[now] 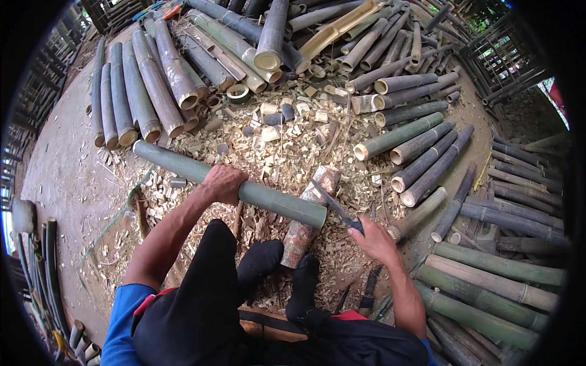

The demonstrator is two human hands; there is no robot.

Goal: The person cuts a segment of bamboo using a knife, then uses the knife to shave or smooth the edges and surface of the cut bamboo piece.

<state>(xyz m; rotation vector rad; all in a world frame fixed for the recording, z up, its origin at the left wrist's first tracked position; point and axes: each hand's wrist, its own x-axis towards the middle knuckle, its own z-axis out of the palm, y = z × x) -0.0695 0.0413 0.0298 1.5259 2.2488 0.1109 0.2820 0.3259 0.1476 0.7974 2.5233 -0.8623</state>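
Observation:
My left hand (224, 183) is wrapped round a green bamboo pole (174, 163), which slants from the upper left down to the right. The pole's right end lies across a short log (298, 236) with pale, rough bark, between my feet. In my right hand (372, 236) is the dark handle of a knife (330, 199). Its long blade points up and to the left, over the log and just right of the pole's end, apart from it. My fingers close round the handle, and the fingertips are partly hidden.
Wood chips (256, 155) and short bamboo offcuts (271, 118) cover the ground ahead. Cut bamboo poles (140, 91) lie fanned out at the far left, with more poles (421, 152) to the right. Green poles (482, 293) are stacked near my right elbow. Another blade-like tool (370, 283) lies by my right forearm.

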